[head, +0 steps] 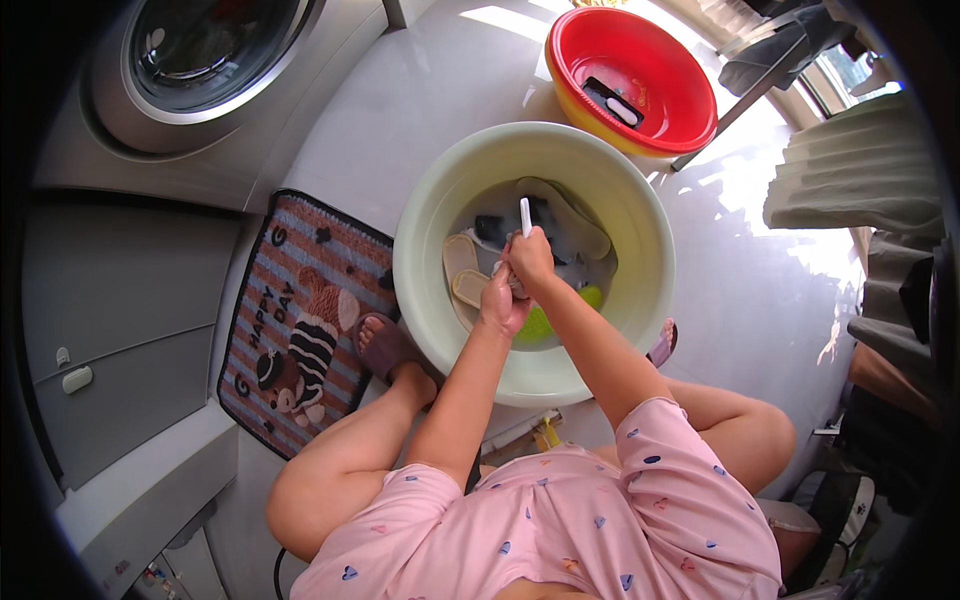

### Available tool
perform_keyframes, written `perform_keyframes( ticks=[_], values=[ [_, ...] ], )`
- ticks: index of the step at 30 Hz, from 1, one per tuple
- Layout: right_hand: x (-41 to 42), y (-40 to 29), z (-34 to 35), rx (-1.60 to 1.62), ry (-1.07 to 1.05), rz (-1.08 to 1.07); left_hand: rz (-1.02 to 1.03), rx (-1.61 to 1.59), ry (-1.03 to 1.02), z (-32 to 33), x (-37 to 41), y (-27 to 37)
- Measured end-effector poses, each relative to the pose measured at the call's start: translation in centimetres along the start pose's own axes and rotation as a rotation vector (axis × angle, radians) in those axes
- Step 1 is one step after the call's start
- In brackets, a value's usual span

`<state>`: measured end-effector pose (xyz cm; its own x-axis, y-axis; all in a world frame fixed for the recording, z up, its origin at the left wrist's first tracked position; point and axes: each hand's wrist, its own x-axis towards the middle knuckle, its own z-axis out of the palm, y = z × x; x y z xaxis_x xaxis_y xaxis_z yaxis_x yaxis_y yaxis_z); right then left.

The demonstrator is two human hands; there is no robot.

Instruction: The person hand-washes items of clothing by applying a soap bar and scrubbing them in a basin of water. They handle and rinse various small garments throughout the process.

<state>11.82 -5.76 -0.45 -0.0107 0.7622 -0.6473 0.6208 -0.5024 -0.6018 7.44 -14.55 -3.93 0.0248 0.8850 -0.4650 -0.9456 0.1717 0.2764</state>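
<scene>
A large pale green plastic basin [416,225] stands on the floor between my feet, with cloudy water in it. Over its middle my right hand [532,259] grips a white handle [526,214], perhaps a brush's; its far end is hidden. My left hand [504,300] holds a light, wet item [516,281] against the right hand; what it is cannot be told. Beige insoles [459,255] lean at the basin's left side. Larger pale soles [581,217] and dark pieces [490,227] lie in the water beyond my hands, and a bright green thing [536,324] lies nearer me.
A red basin [682,82], nested in a yellow one, stands behind on the right, with a dark phone-like object [600,97] and a white oval piece inside. A striped mat [300,232] lies left, below a front-loading washing machine [330,75]. Curtains [847,172] hang right.
</scene>
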Motion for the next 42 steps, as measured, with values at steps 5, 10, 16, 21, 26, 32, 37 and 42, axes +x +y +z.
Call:
perform_keyframes(
  ticks=[5,10,16,21,26,32,37,42],
  values=[
    [-4.7,-0.3,4.4,0.012,0.557,-0.388,0.128,-0.024,0.107,-1.1,-0.3,0.0],
    [-1.1,1.2,-0.3,0.034,0.070,-0.122,-0.057,-0.071,0.044,1.4,-0.2,0.1],
    [-0.4,3.0,1.1,0.048,0.184,-0.232,-0.039,-0.021,0.083,0.4,0.2,-0.5],
    [3.5,5.5,-3.9,-0.243,0.303,-0.015,-0.119,-0.142,-0.051,0.4,-0.1,1.4],
    [6.0,11.6,-6.5,-0.269,0.284,0.069,-0.126,-0.175,-0.019,0.4,-0.1,2.1],
    [3.7,10.9,-7.0,-0.501,0.526,-0.215,-0.110,-0.059,-0.026,0.4,-0.2,2.7],
    [-2.7,2.4,-5.4,0.542,-0.481,-0.055,0.155,0.416,0.046,1.2,-0.6,2.6],
    [1.6,5.0,-3.4,0.709,-0.197,-0.312,0.371,0.026,0.242,2.5,0.3,2.1]
  ],
)
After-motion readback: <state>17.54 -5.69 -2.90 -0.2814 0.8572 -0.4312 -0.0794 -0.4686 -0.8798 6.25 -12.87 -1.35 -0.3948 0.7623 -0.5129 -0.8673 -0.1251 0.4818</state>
